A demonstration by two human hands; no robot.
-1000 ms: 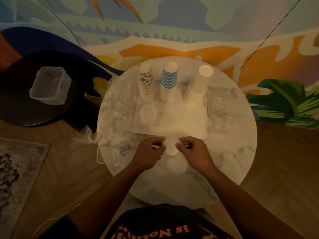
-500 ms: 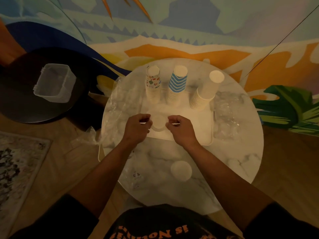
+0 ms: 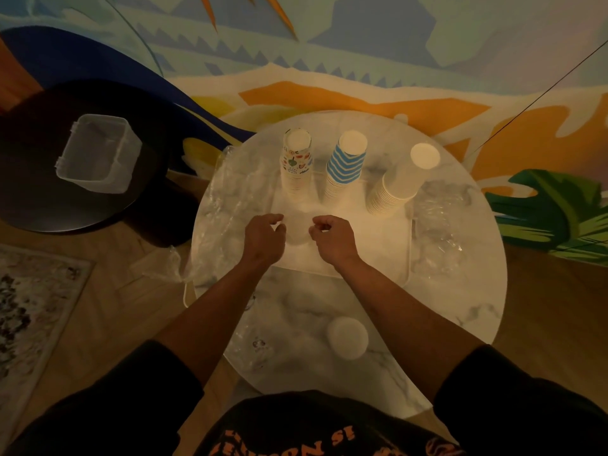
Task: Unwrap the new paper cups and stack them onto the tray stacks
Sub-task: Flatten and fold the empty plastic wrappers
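Only lettering: orange print on the person's black shirt (image 3: 316, 436), bottom edge of the view, well behind the fingers, toward the body. Upside down and partly cut off; "IS" can be made out, the rest unreadable. Cup patterns carry no text.

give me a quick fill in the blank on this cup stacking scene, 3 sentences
1. The number of tall cup stacks along the tray's far edge is ____.
2. The middle stack has zigzag stripes, white and ____.
3. The lone white cup near the person sits off the tray, on the marble ____.

Missing words: three; blue; table
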